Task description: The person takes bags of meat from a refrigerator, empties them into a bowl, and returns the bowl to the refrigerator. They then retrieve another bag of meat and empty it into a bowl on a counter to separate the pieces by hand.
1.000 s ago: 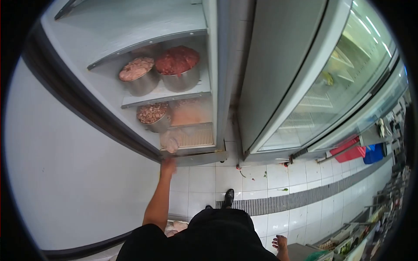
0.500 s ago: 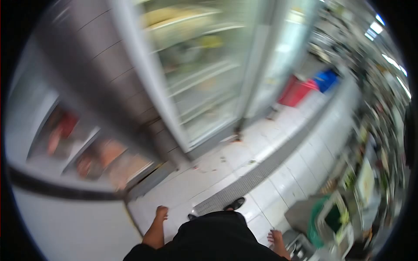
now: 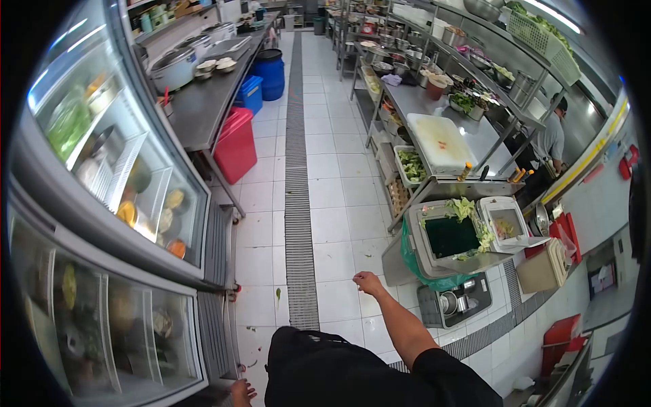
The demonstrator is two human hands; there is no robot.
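My right hand (image 3: 367, 283) is in front of me above the white tiled floor, its fingers loosely curled in with nothing showing in them. Close to its right stands a grey waste bin (image 3: 415, 230) with a green liner and lettuce leaves around its opening. A dark tub (image 3: 428, 313) on the floor beside the bin contains metal pots (image 3: 464, 302). My left hand (image 3: 242, 392) hangs low at the bottom edge, partly cut off, fingers somewhat apart and holding nothing visible. Nearest to it is the glass-door refrigerator (image 3: 196, 288) on the left.
A drain grate (image 3: 298, 203) runs along the aisle. On the left are a steel counter (image 3: 196, 112), a red bin (image 3: 236, 146) and blue containers (image 3: 271, 74). At right, a cutting board (image 3: 434, 156) lies on a counter; a person (image 3: 550, 136) stands beyond the shelving.
My view has swung right, from the refrigerators to the length of the aisle. My right arm has come forward into view, while my left hand has dropped to the bottom edge.
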